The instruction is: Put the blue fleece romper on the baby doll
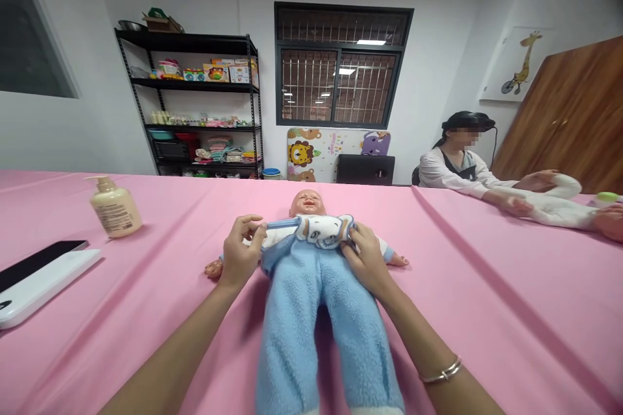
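A baby doll (307, 203) lies on its back on the pink cloth, its head away from me. It wears fluffy light-blue trousers (292, 318) and a white top (321, 231) with blue trim and an animal face, bunched across its chest. My left hand (242, 248) pinches the blue-trimmed edge of the top on the left side. On the other side, my right hand (366, 254) is closed on the top beside the animal face, thumb and fingers together. The doll's hands stick out past both of mine.
A beige pump bottle (115, 209), a dark phone (41, 260) and a white device (48, 288) lie to the left on the pink cloth (185, 207). At right, another person (457, 159) handles a doll in white (555, 207). Black shelving (195, 42) stands behind.
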`<action>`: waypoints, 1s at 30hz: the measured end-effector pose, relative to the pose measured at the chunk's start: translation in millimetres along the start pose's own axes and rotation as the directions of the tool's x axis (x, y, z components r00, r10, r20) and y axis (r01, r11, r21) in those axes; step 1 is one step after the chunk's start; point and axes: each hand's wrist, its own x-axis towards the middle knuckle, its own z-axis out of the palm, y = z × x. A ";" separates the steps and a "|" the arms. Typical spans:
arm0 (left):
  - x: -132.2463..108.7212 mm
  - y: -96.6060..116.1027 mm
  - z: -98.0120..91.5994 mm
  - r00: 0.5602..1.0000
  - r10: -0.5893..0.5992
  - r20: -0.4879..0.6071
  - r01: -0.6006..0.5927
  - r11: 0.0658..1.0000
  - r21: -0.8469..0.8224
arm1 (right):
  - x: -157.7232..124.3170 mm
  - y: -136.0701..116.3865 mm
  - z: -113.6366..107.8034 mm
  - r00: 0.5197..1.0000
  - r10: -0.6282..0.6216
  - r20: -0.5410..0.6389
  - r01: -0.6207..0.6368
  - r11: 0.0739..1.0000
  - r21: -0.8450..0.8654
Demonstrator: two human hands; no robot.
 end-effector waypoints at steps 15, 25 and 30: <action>-6.1 2.6 2.6 0.869 0.457 0.192 -0.496 0.802 0.333 | -9.1 -15.4 3.1 0.928 -0.372 0.006 0.359 0.890 -0.281; 3.6 -7.7 -4.8 0.825 0.564 0.001 -0.486 0.710 0.509 | -8.2 -0.7 8.1 0.989 -0.090 -0.120 0.056 0.964 -0.260; 3.3 -10.8 -7.2 0.862 0.505 0.049 -0.395 0.608 0.689 | -7.6 0.4 6.9 0.999 0.027 0.017 -0.023 0.979 -0.204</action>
